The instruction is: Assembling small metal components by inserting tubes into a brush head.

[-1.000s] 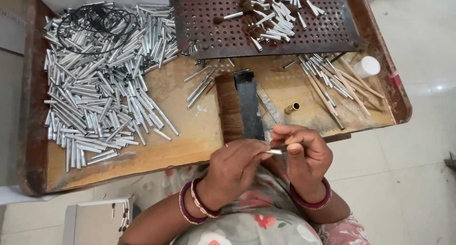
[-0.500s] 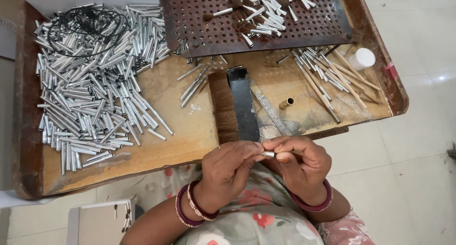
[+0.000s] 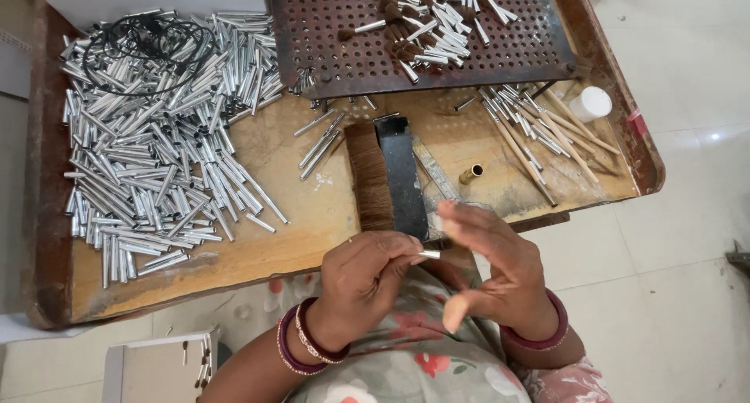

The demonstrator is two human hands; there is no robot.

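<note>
left hand (image 3: pixel 367 282) pinches metal tube (image 3: pixel 430 254) at counter (image 3: pixel 312 223) edge; right hand (image 3: pixel 488 266) spread, empty beside it; mid-assembly, likely needs bristle tuft (image 3: pixel 369 176) fed in

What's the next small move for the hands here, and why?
Probably bring the right hand back onto the small metal tube. The left hand pinches that tube at its fingertips, with the end poking toward the right hand, whose fingers are spread open and hold nothing. The strip of brown bristles on the wooden tray lies just ahead.
</note>
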